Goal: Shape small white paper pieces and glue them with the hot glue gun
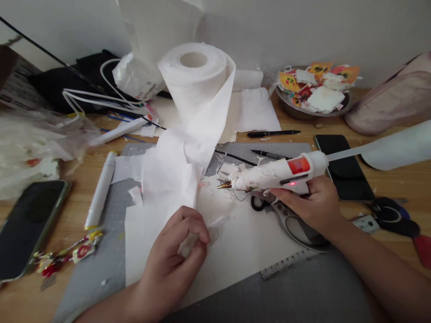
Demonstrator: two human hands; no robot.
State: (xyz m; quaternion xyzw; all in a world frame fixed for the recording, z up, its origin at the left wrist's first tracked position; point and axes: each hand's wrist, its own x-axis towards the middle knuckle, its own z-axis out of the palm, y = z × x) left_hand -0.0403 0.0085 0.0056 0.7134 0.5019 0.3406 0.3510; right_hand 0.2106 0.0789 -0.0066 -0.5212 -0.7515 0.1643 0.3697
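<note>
My right hand [314, 204] is wrapped around a white hot glue gun [269, 175] with an orange-red label and a lit red light. A glue stick [350, 152] sticks out of its back, and its brass nozzle points left. My left hand [183, 251] is closed in a pinch above a white sheet [235, 251]. A pale, blurry bit shows by its fingertips; whether it is held I cannot make out. Beyond that hand, a strip of white paper [168, 179] trails from an upright paper roll [198, 80]. Grey-handled scissors [292, 224] lie below the glue gun.
A grey cutting mat [97, 264] covers the table's middle. Phones [32, 224] lie on both sides. A white marker [101, 190] and a beaded charm [72, 253] are at left. A metal bowl [313, 110] of paper cutouts stands behind, near black pens [272, 133]. A clear ruler [286, 264] lies in front.
</note>
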